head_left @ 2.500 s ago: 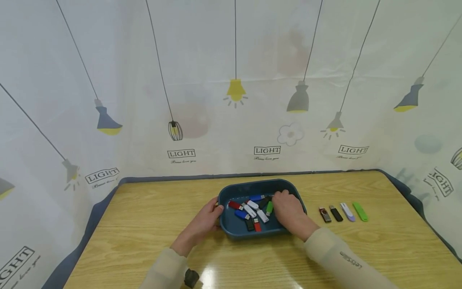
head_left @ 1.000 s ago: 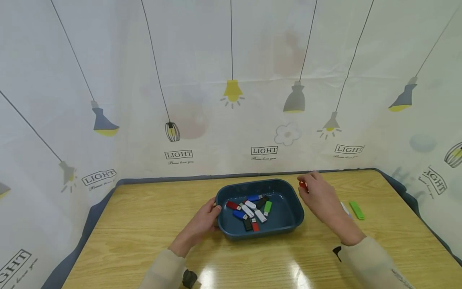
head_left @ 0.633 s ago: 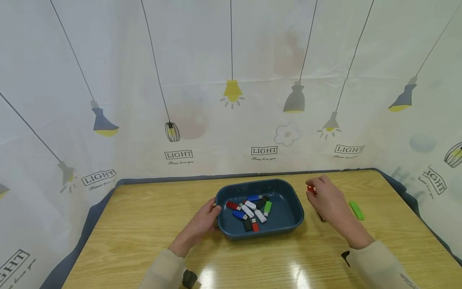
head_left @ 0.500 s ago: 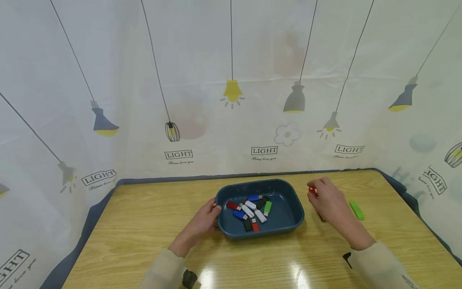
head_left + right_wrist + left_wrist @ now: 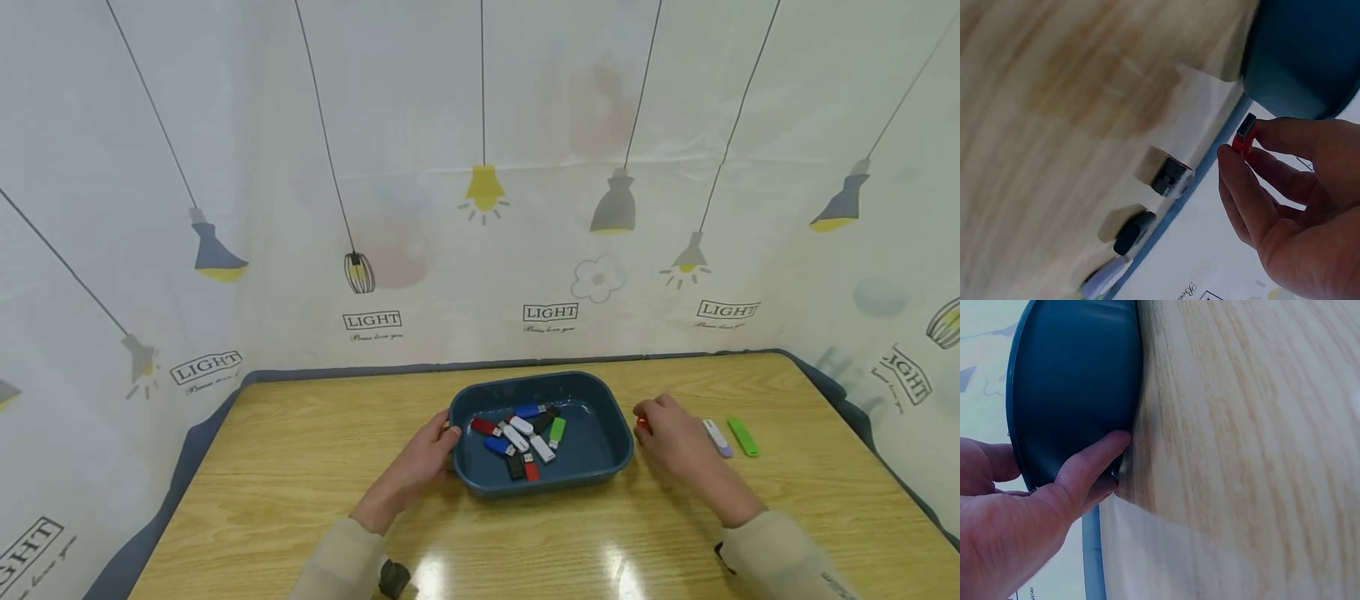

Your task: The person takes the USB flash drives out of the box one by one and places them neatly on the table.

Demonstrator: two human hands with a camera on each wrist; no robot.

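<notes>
My left hand [image 5: 420, 460] grips the left end of a dark blue plastic tray [image 5: 592, 450]; in the left wrist view the thumb and fingers lie around its wall [image 5: 1079, 375]. Between thumb and fingertips, my right hand [image 5: 681, 443] pinches a red USB flash drive [image 5: 1245, 134], its metal plug showing in the right wrist view. That hand is just right of the tray, near a row of flash drives: a dark one with a metal part [image 5: 1172, 177], a black one [image 5: 1135, 232], and a white-and-lavender one [image 5: 717, 437]. The first two are hidden behind the hand in the head view.
Inside the tray lie several flash drives, among them a green one [image 5: 557, 432], a blue one [image 5: 498, 446] and a red one [image 5: 486, 427]. A green flash drive [image 5: 743, 437] ends the row on the wooden table [image 5: 315, 450]. A printed curtain [image 5: 420, 192] encloses the table behind.
My right hand has come out of the tray with the red flash drive and moved right. Over the last half second it has lowered and shifted slightly left. My left hand has stayed on the tray.
</notes>
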